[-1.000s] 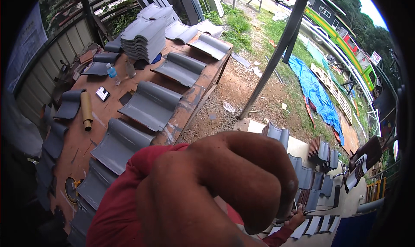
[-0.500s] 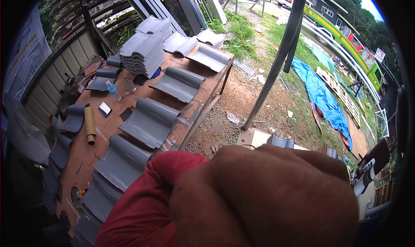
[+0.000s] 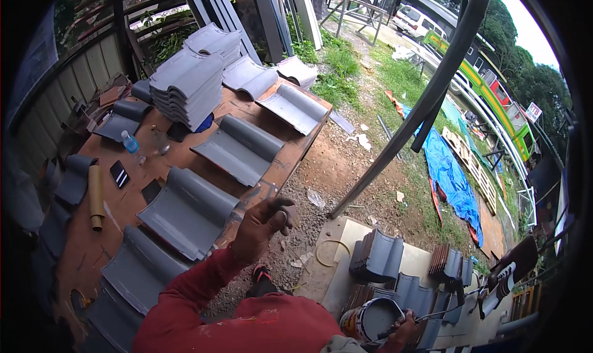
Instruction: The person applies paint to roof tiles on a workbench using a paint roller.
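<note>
My left hand (image 3: 258, 228), in a red sleeve, is raised beside the table edge with its fingers loosely bent and apart, and nothing shows in it. The grey curved roof tiles (image 3: 188, 211) on the table are nearest to it. At the lower right my right hand (image 3: 405, 329) is closed round a tool with a dark handle and a thin metal rod (image 3: 437, 313); its working end cannot be made out. Right beside this hand is a paint bucket (image 3: 349, 324) with grey paint (image 3: 378, 316) inside. Beyond the bucket stand stacked grey tiles (image 3: 378, 254).
A brown table (image 3: 133, 198) bears a tall tile stack (image 3: 185, 84), a cardboard tube (image 3: 96, 198), a phone (image 3: 120, 174) and a bottle (image 3: 130, 142). A slanting metal post (image 3: 407, 124) rises past the table. A blue tarp (image 3: 451, 180) lies on the ground.
My left hand has dropped from close before the camera to beside the table edge, its fist loosening. My right hand, the rod tool and the bucket have come into sight.
</note>
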A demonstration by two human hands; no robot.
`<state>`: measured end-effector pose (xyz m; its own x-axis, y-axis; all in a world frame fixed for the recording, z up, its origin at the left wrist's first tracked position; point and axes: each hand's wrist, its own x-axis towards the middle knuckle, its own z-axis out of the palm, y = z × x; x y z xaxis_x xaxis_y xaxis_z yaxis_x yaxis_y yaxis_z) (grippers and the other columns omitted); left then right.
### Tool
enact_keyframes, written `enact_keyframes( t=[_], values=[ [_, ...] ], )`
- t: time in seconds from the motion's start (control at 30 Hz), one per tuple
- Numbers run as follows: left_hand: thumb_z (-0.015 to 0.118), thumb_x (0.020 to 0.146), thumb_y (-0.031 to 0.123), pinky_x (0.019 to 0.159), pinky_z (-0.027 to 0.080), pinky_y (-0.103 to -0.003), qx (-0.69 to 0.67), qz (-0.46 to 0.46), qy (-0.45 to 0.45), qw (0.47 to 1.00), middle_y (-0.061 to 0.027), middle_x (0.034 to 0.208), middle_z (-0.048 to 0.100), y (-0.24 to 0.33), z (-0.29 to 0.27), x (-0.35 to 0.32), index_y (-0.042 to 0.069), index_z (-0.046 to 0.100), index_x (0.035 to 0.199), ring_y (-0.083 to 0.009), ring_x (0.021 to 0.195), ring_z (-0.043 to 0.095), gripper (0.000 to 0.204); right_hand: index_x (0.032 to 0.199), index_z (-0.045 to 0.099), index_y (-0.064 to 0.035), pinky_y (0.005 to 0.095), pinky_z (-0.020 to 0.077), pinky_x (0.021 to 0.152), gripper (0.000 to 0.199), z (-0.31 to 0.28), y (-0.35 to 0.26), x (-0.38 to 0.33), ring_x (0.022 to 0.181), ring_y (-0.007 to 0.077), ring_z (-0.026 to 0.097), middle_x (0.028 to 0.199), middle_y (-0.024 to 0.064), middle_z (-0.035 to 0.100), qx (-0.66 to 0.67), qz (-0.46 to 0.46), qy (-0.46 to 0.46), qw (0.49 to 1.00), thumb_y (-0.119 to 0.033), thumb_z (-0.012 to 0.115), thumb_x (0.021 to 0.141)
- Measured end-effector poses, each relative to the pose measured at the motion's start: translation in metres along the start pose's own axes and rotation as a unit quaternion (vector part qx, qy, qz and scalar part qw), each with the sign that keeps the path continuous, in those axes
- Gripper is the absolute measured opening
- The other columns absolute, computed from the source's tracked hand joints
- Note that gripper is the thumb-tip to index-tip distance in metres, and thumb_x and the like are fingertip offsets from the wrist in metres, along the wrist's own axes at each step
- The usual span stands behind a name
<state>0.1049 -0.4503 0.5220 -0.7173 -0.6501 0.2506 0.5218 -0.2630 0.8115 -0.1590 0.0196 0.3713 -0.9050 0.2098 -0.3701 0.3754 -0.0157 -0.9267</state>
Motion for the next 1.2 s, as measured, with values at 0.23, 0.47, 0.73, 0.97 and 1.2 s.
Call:
enact_keyframes(
  t=[0.23, 0.47, 0.73, 0.97, 1.2],
  values=[
    [0.057, 0.104, 0.02, 0.08, 0.049, -0.023, -0.074, -0.116, 0.205, 0.969, 0.0, 0.094, 0.063, -0.047, -0.133, 0.008, 0.006, 0.062, 0.122, -0.007, 0.086, 0.059, 0.024, 0.104, 0.063, -0.008, 0.023, 0.0301, 0.037, 0.017, 0.106, -0.047, -0.026, 0.043, 0.0055, 0.036, 0.059, -0.0036, 0.042, -0.021, -0.012, 0.013, 1.0, -0.022, 0.054, 0.102],
    [0.049, 0.107, 0.033, 0.081, 0.049, -0.025, -0.049, -0.122, 0.199, 0.971, -0.004, 0.094, 0.065, -0.044, -0.145, 0.083, 0.001, 0.061, 0.121, -0.01, 0.085, 0.06, 0.037, 0.11, 0.061, -0.008, 0.0227, 0.0348, 0.041, 0.018, 0.243, -0.091, -0.02, 0.045, 0.0063, 0.039, 0.065, -0.0018, 0.046, 0.044, -0.018, -0.159, 0.986, -0.021, 0.052, 0.103],
    [0.049, 0.107, 0.03, 0.086, 0.05, -0.027, 0.001, -0.081, 0.293, 0.953, -0.0043, 0.096, 0.066, -0.051, -0.164, 0.135, -0.001, 0.063, 0.118, -0.0106, 0.089, 0.062, 0.036, 0.112, 0.061, -0.0045, 0.0216, 0.0371, 0.043, 0.022, 0.42, -0.151, -0.006, 0.047, 0.0057, 0.039, 0.066, -0.0008, 0.046, -0.035, -0.03, -0.375, 0.926, -0.023, 0.053, 0.104],
    [0.051, 0.105, 0.028, 0.079, 0.05, -0.026, 0.042, -0.05, 0.459, 0.886, -0.0009, 0.091, 0.066, -0.074, -0.171, 0.171, 0.002, 0.065, 0.114, -0.0091, 0.083, 0.062, 0.031, 0.104, 0.067, -0.001, 0.0214, 0.0351, 0.043, 0.019, 0.548, -0.197, 0.002, 0.047, 0.0061, 0.041, 0.064, 0.001, 0.049, -0.069, -0.068, -0.518, 0.85, -0.018, 0.06, 0.1],
    [0.057, 0.103, 0.023, 0.073, 0.05, -0.022, 0.015, -0.075, 0.485, 0.871, -0.0012, 0.088, 0.066, -0.133, -0.156, 0.213, 0.002, 0.066, 0.111, -0.0076, 0.078, 0.061, 0.024, 0.101, 0.069, 0.0001, 0.0215, 0.0348, 0.042, 0.019, 0.627, -0.216, 0.019, 0.046, 0.0053, 0.041, 0.063, -0.001, 0.049, -0.086, -0.08, -0.578, 0.808, -0.018, 0.063, 0.098]
  ],
)
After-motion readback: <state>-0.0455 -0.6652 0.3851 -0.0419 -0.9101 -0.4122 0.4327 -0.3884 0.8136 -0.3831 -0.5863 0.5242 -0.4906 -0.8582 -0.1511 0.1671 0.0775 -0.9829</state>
